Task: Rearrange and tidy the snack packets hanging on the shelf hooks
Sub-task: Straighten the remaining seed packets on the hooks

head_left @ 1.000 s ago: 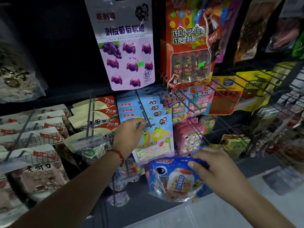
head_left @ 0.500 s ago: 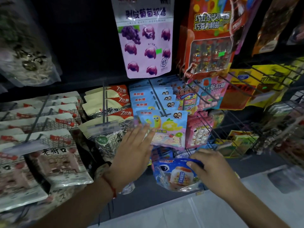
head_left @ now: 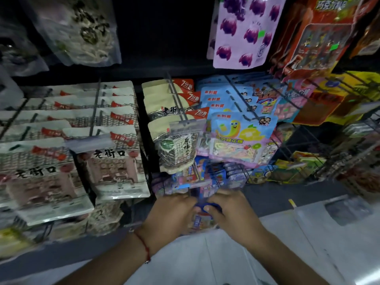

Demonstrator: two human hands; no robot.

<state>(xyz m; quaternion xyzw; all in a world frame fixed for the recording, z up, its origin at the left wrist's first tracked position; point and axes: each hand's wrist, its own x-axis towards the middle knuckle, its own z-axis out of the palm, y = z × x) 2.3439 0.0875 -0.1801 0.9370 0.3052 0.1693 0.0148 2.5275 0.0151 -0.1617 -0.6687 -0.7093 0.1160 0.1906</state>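
Pinching the small blue packet (head_left: 202, 218) between left hand (head_left: 170, 217) and right hand (head_left: 232, 214), both gripping it (view blurred), risks missing the hook hole and dropping it.

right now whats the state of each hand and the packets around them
left hand: gripping the blue packet
right hand: gripping the same packet
blue packet: held between both hands, off any hook
cotton candy packet: hanging at hook front
sunflower seed packet: hanging at hook front
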